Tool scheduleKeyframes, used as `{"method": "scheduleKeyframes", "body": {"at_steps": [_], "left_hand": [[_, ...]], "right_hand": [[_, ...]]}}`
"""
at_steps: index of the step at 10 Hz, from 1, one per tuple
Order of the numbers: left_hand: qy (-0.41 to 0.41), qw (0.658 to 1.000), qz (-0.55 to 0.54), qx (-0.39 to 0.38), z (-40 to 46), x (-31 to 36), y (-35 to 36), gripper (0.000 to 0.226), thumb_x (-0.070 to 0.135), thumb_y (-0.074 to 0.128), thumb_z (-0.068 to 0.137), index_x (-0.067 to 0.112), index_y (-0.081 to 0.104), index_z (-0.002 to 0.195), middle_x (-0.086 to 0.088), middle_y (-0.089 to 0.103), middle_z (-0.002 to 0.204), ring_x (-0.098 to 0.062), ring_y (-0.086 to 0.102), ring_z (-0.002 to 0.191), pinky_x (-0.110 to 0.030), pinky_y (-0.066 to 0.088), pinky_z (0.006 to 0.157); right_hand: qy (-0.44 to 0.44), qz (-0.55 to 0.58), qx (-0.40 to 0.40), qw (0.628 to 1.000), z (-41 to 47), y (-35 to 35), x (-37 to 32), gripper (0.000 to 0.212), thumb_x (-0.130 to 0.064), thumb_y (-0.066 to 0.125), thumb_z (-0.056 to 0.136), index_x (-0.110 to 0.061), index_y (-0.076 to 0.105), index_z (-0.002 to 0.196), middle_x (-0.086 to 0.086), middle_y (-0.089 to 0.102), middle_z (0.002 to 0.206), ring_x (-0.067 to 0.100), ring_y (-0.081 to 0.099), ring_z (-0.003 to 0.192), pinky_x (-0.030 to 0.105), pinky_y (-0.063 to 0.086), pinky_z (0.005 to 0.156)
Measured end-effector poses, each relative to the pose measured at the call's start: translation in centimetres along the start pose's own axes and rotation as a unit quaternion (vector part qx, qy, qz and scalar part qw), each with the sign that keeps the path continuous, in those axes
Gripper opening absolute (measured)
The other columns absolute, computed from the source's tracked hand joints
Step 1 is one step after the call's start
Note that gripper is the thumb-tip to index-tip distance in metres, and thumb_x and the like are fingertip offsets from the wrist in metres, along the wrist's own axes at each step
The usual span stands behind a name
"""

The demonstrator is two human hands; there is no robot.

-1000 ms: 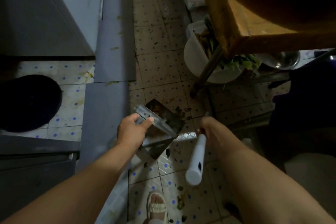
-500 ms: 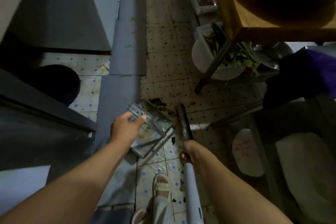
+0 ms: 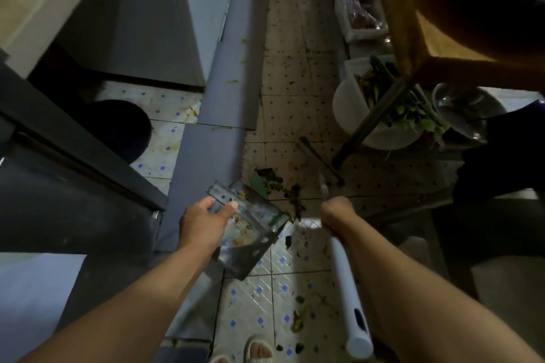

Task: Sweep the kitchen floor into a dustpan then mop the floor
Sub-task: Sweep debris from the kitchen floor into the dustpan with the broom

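A working kitchen, dim and cramped: a tiled floor [image 3: 298,103] strewn with food scraps [image 3: 277,183], white tubs of vegetable trimmings [image 3: 380,115] under a wooden counter [image 3: 413,23], a metal bowl [image 3: 463,109], and steel-fronted cabinets [image 3: 132,23] along the aisle.

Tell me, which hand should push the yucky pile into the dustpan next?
The right hand, probably. It already grips the white broom handle, and the scrap pile lies just ahead of it. The left hand is busy holding the metal dustpan beside the pile.
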State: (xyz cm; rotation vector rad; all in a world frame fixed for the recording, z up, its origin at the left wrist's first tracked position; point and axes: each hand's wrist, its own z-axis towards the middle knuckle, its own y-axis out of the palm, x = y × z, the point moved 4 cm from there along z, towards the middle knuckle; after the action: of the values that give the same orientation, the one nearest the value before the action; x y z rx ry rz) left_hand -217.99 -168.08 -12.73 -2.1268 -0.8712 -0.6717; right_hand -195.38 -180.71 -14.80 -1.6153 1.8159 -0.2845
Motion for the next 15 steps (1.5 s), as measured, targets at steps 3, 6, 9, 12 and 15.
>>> {"method": "scheduleKeyframes", "body": {"at_steps": [3,6,9,12,15], "left_hand": [[-0.014,1.000,-0.010,0.000,0.8,-1.7,3.8,0.032,0.032,0.068,0.084,0.004,0.063,0.099,-0.021,0.065,0.111,-0.032,0.062,0.100,-0.036,0.048,0.088],[-0.026,1.000,-0.008,0.015,-2.5,-4.0,3.1,0.064,0.036,0.069,0.083,0.004,0.049,0.134,-0.012,0.057,0.131,-0.028,0.056,0.118,-0.044,0.044,0.102],[-0.021,0.999,-0.025,0.005,-10.2,-10.3,-1.3,0.069,0.048,0.073,0.073,0.010,0.056,0.129,-0.007,0.060,0.128,-0.026,0.060,0.113,-0.045,0.046,0.100],[-0.023,0.999,-0.044,0.005,-15.8,-16.7,-4.4,0.081,0.061,0.069,0.054,0.013,0.062,0.119,-0.006,0.068,0.114,-0.026,0.066,0.103,-0.047,0.051,0.093],[-0.017,0.999,-0.038,0.014,-17.2,-15.5,-5.0,0.025,0.033,0.072,0.080,0.014,0.070,0.096,-0.006,0.072,0.098,-0.025,0.067,0.091,-0.043,0.054,0.087]], "right_hand": [[-0.036,-0.084,-0.053,0.994,7.9,1.0,-1.3,0.026,-0.005,0.042,0.097,0.006,0.058,0.114,0.009,0.054,0.083,0.021,0.056,0.082,0.015,0.046,0.056],[0.030,-0.057,-0.091,0.994,1.8,5.8,6.2,0.028,-0.014,0.042,0.099,0.003,0.048,0.121,0.009,0.052,0.081,0.013,0.050,0.056,0.021,0.045,0.045],[0.065,-0.171,-0.114,0.976,-9.8,11.3,15.8,0.030,-0.006,0.049,0.094,0.004,0.049,0.123,0.013,0.062,0.116,0.016,0.063,0.078,0.022,0.053,0.070],[0.094,-0.142,-0.155,0.973,-20.1,14.9,22.4,0.016,-0.004,0.046,0.095,0.003,0.056,0.104,0.006,0.062,0.085,0.013,0.057,0.061,0.019,0.050,0.057],[0.079,-0.008,-0.054,0.995,-18.4,13.2,18.5,0.016,-0.007,0.048,0.094,0.007,0.056,0.094,0.010,0.056,0.066,0.018,0.054,0.049,0.030,0.053,0.058]]}}
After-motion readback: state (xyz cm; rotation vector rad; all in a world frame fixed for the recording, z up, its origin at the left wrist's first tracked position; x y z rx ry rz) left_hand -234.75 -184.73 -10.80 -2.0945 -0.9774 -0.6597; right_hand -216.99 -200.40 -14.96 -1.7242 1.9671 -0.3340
